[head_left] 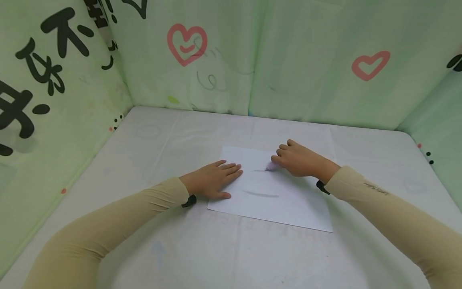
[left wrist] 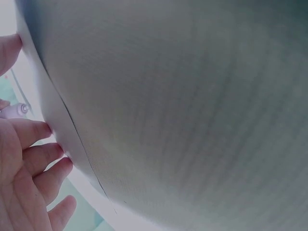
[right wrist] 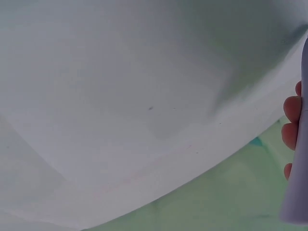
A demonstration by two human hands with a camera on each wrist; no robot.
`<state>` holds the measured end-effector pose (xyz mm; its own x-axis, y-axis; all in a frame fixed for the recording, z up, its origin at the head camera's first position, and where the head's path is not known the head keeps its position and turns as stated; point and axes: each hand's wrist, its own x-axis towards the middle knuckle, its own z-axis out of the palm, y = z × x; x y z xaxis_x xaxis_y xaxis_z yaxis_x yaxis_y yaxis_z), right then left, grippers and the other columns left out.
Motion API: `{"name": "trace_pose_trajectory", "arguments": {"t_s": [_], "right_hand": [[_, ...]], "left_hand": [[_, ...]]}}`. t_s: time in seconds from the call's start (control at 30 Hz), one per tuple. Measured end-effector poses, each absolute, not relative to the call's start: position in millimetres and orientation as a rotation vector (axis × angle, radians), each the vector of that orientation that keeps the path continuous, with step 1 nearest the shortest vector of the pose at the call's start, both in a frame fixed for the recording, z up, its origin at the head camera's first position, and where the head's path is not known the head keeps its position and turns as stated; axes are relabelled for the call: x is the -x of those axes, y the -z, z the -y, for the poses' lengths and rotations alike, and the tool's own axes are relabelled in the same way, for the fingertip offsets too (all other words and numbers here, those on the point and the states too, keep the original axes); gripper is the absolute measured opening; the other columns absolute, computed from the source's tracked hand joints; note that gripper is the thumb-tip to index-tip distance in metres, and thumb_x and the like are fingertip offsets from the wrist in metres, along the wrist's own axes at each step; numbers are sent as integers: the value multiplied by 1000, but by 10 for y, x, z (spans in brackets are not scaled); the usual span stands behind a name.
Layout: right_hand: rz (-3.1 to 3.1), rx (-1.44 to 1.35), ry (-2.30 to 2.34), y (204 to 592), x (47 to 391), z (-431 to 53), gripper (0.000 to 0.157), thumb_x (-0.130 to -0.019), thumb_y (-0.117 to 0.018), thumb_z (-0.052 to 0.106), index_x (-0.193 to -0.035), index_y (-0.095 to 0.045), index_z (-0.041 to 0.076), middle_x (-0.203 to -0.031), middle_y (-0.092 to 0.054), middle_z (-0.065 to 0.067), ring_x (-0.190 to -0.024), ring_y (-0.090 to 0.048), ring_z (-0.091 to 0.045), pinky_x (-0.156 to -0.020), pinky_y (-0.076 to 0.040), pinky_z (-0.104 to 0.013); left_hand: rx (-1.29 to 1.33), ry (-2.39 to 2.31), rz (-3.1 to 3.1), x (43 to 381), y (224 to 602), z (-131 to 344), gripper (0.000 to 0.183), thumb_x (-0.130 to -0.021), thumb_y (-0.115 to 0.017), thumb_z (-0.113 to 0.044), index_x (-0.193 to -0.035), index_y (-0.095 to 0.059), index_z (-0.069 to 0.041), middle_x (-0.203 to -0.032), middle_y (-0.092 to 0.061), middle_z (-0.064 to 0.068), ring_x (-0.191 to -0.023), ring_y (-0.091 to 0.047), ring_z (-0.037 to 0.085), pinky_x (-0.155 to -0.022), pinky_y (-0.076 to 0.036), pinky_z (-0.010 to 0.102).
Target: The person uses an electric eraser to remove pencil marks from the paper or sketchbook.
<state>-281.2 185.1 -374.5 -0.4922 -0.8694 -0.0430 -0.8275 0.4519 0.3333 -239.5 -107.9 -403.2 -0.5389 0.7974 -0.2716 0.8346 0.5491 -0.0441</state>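
A sheet of white paper (head_left: 299,214) lies on the table. My left hand (head_left: 216,178) rests flat on its left part, fingers spread. My right hand (head_left: 301,158) grips a lavender bottle (head_left: 271,165) with a narrow tip, whose point is at the paper by the right end of a thin short line (head_left: 258,171). Nearer to me, a longer, slightly curved grey line (head_left: 261,195) crosses the sheet. The right wrist view shows the bottle's tapered body (right wrist: 296,178) with fingertips curled round it. In the left wrist view the tip (left wrist: 23,109) appears beyond the fingers.
A white cloth (head_left: 191,249) covers the table. Green curtains (head_left: 303,60) with red hearts and black lettering stand along the back and both sides. Dark straps (head_left: 189,201) show at both wrists, below beige sleeves (head_left: 144,208).
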Motion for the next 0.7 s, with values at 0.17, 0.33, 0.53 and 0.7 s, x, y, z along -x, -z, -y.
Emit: {"name": "trace_pose_trajectory", "arguments": {"t_s": [0.17,0.33,0.53,0.7], "right_hand": [[2560,-1509,466,3727,2819,-1820,11,-84,-68,12,-89,-59,10,-73,-58,-4,-70,-49,-19,-64,-33,-31],[2588,-1516,478,3719,2799,-1846,10,-84,-67,11,-87,-58,11,-73,-58,-3,-70,-49,-18,-65,-33,-31],[2569,-1516,468,3735,2813,-1848,11,-84,-68,11,-88,-57,10,-72,-57,-4,-70,-48,-18,-65,-33,-31],[2558,-1504,463,3746,2839,-1828,12,-83,-68,12,-89,-58,10,-73,-57,-4,-70,-48,-19,-64,-32,-31]], "left_hand": [[-1376,234,-2567,2395,4032,1080,74,-95,-42,-51,-151,-18,-8,-158,-19,8,-146,-21,22,-120,-15,41],[-1361,247,-2562,2395,4027,1080,75,-95,-42,-52,-151,-17,-9,-158,-18,7,-146,-20,21,-120,-15,41],[-1362,262,-2558,2403,4033,1080,75,-95,-41,-52,-151,-17,-9,-158,-17,7,-146,-19,21,-120,-15,41],[-1383,259,-2562,2402,4034,1077,74,-95,-41,-52,-151,-18,-8,-158,-19,8,-146,-21,22,-120,-16,41]]}}
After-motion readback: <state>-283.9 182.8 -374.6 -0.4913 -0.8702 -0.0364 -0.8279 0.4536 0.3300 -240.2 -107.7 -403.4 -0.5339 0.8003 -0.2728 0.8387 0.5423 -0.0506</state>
